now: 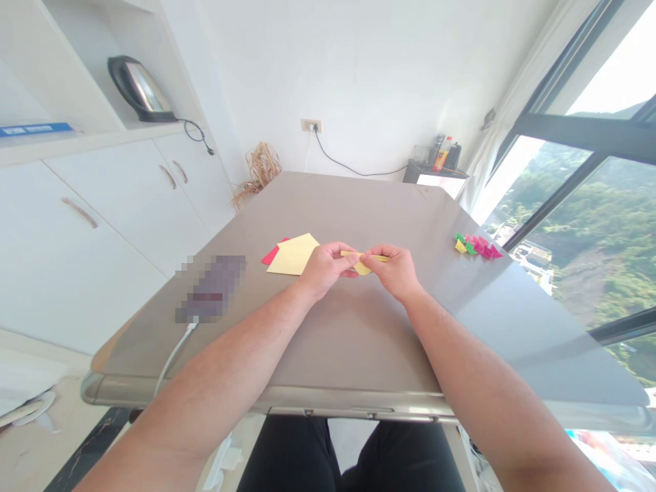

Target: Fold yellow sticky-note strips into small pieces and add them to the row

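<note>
A small folded piece of yellow paper (363,268) is held between my two hands, above the middle of the table. My left hand (328,268) pinches its left side, thumb on top. On the other side, my right hand (393,268) grips it, the thumb tip close to the left thumb. Fingers cover much of the paper, so its exact folds are hidden. Just left of my left hand lie flat sheets of yellow paper (292,255), with red paper (274,255) showing from underneath.
Small folded paper pieces in pink (482,247), green and yellow stand in a cluster at the table's (353,342) right. A blurred-out device (212,287) with a white cable (174,357) lies at left. A kettle (143,90) sits on a shelf; a window is at right.
</note>
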Demonstrator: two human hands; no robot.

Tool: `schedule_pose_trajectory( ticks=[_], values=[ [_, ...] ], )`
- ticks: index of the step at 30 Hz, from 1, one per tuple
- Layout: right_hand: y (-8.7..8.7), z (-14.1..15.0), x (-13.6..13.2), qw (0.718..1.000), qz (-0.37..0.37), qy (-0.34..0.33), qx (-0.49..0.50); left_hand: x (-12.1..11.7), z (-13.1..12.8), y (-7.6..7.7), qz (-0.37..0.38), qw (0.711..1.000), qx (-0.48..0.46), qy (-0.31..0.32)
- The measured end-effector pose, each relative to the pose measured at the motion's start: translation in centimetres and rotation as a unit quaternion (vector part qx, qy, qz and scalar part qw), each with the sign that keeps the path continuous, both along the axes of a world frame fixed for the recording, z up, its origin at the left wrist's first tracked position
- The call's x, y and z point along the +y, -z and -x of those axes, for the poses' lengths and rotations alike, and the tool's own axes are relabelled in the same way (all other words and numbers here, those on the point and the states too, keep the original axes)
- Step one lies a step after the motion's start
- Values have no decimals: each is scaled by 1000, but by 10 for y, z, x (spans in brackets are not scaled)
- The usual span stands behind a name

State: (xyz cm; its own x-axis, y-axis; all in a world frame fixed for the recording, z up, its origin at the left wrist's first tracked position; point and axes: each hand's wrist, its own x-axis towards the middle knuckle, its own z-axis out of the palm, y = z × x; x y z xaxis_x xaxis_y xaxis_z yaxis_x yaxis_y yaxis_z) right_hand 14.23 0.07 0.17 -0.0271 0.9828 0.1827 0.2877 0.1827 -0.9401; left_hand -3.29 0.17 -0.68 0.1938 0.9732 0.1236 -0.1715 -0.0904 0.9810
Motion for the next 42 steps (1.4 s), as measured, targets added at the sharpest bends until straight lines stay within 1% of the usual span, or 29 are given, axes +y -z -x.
schedule_pose_trajectory(
  ticks=[3,5,7,9,12,14,18,25,28,31,33,37,42],
  values=[
    [1,-1,1,1000,-1,-23,15,1,-1,1,-9,999,2,-48],
    [2,-2,2,999,0,-22,28,3,0,2,-14,997,-3,-70],
    [2,-3,3,999,3,-13,39,4,1,3,-16,997,-2,-78],
    [2,-4,4,999,4,-16,46,3,2,2,-18,998,9,-68],
    [1,-4,3,998,1,-40,41,0,1,1,-27,998,46,-29],
    [2,-3,3,998,2,-51,35,-2,1,0,-33,997,66,-19],
    [3,-3,3,998,1,-56,36,-2,-1,0,-24,997,60,-41],
    [4,-5,3,997,-6,-70,39,-1,1,1,-14,997,58,-43],
    [4,-6,2,998,-13,-57,37,0,1,0,-1,998,41,-47],
    [3,-7,1,999,-4,-38,18,0,1,0,3,999,39,-37],
    [2,-6,0,1000,0,-31,-2,-1,1,0,0,998,54,-30],
    [1,-4,-2,999,2,-32,-30,-1,2,0,-33,993,109,-42],
    [2,-2,-2,999,2,-32,-13,-1,4,0,-43,990,128,-38]
  ],
)
